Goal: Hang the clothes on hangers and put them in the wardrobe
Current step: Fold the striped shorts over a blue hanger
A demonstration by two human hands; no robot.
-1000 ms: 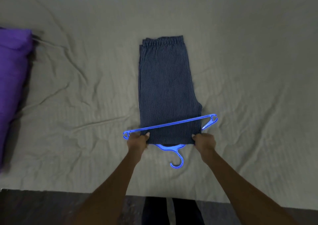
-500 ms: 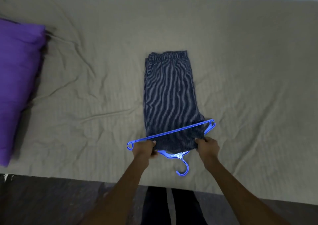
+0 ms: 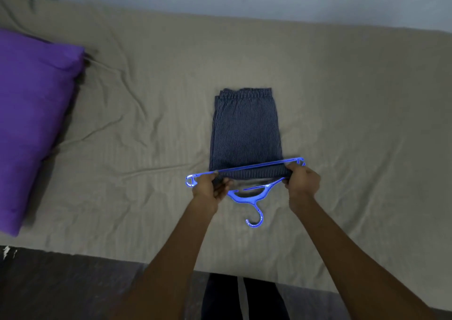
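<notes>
- navy pinstriped cloth: the folded shorts (image 3: 245, 129) lie flat in the middle of the bed (image 3: 354, 114), waistband at the far end, the near hem end threaded through the blue plastic hanger (image 3: 247, 181) and wrapped round its bottom bar.
- the fabric looks light, soft and limp; it should drape and slide easily on smooth plastic, so the fold wants to sit evenly over the bar or it may slip off one side when lifted.
- the hanger looks thin and slightly springy, light, with its hook pointing toward the near edge of the bed.
- the left hand (image 3: 210, 187) curls round the near left corner of the cloth by the bar; the right hand (image 3: 302, 179) pinches the near right corner at the hanger's right end.
- best hold for carrying, i judge: the neck just above the hook, once the cloth hangs balanced.
- a purple pillow (image 3: 31, 121) sits well apart at the left of the bed; the beige sheet is wrinkled.
- nothing lies between the hands and the shorts; no wardrobe is in view.
</notes>
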